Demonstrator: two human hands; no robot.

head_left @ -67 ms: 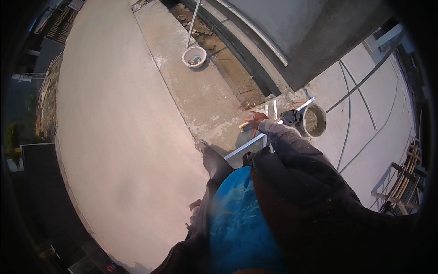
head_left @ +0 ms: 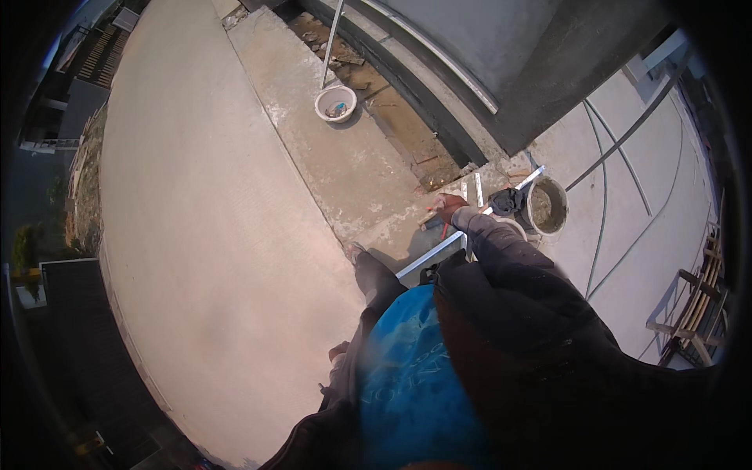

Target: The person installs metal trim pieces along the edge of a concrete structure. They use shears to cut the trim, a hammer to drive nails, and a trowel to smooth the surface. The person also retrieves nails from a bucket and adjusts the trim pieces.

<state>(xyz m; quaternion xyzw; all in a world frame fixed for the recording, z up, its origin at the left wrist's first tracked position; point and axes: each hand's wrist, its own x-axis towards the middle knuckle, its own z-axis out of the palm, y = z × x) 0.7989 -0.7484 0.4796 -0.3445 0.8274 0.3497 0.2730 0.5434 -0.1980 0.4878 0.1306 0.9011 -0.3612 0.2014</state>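
My right hand (head_left: pixel 450 205) reaches down to a cluster of tools on the concrete, fingers curled over something too small to make out. Beside it lie a tool with a wooden handle (head_left: pixel 428 220), white metal bars (head_left: pixel 430 254), a bunched black cloth (head_left: pixel 507 202) and a round bucket of grey material (head_left: pixel 547 206). My left hand (head_left: pixel 339 352) is low beside my left leg, mostly hidden, its fingers unclear. My foot (head_left: pixel 352 252) stands at the edge of the pale slab (head_left: pixel 204 235).
A white basin (head_left: pixel 335 104) with small items sits by an upright pole (head_left: pixel 329 47). A trench (head_left: pixel 376 102) runs along a grey wall (head_left: pixel 533 55). Hoses (head_left: pixel 598 235) and poles cross the right floor; a wooden ladder-like stack (head_left: pixel 697 298) lies at far right.
The view has shifted slightly, so the scene sits a little lower and further right. My right hand stays over the same tools.
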